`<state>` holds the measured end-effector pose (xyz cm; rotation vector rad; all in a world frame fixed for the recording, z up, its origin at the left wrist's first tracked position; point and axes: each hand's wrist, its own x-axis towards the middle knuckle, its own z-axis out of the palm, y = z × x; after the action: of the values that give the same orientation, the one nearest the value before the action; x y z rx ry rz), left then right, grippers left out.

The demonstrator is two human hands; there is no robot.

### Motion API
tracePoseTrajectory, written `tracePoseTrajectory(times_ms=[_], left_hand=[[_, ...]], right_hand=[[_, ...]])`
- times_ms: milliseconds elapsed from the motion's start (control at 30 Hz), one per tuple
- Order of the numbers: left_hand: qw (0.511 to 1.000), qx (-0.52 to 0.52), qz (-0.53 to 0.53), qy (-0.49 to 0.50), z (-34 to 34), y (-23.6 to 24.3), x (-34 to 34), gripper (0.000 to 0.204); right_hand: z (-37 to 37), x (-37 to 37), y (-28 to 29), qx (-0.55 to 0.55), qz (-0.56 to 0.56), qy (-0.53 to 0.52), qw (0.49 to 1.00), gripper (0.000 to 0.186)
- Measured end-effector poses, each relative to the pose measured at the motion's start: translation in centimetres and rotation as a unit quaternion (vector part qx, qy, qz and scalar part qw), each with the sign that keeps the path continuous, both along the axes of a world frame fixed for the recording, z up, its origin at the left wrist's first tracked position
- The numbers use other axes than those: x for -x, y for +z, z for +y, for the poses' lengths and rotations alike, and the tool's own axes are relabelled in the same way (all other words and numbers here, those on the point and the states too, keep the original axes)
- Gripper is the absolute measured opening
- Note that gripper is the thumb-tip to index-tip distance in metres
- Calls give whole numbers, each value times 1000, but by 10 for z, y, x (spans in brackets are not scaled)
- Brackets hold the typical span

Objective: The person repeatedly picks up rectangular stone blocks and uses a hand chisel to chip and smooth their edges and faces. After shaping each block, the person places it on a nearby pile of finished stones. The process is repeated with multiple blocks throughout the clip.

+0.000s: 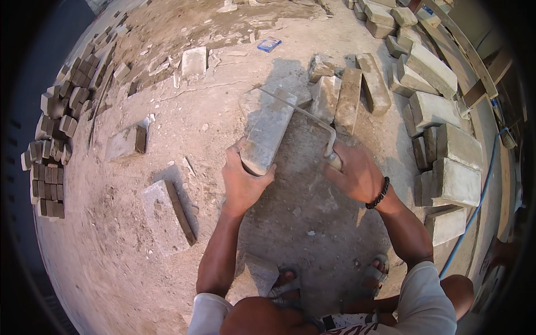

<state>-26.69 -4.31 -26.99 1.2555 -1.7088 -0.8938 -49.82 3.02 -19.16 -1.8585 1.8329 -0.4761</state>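
A long grey brick (pixel 268 131) lies tilted in front of me, its near end gripped by my left hand (pixel 245 181), thumb on one side and fingers on the other. My right hand (pixel 354 170), with a dark beaded bracelet at the wrist, is closed around the pale handle of a trowel (pixel 312 118). The trowel has a cranked metal neck and appears edge-on as a thin line. Its far end crosses over the brick's upper part; whether it touches cannot be told. Just beyond the trowel, several bricks (pixel 347 100) lie side by side on the ground.
Loose bricks lie at left, one near (pixel 167 216) and one farther (pixel 125 143). Brick stacks (pixel 56 128) stand far left; larger blocks (pixel 458 181) are piled at right beside a blue hose (pixel 484 195). A blue packet (pixel 269 44) lies ahead. Another block (pixel 257 273) sits by my sandalled foot.
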Motion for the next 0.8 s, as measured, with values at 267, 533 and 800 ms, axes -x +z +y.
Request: tracePoseTrajectory(times_ms=[267, 533, 800], left_hand=[[999, 23, -8, -21, 2, -15, -1, 75], [1000, 7, 1, 3, 3, -16, 2, 73], [930, -122, 336, 82, -40, 21, -26, 49]], right_hand=[[-55, 41, -55, -45, 139, -79, 986, 33], [-32, 23, -54, 8, 134, -25, 991, 33], [89, 99, 6, -353, 242, 164, 889, 32]])
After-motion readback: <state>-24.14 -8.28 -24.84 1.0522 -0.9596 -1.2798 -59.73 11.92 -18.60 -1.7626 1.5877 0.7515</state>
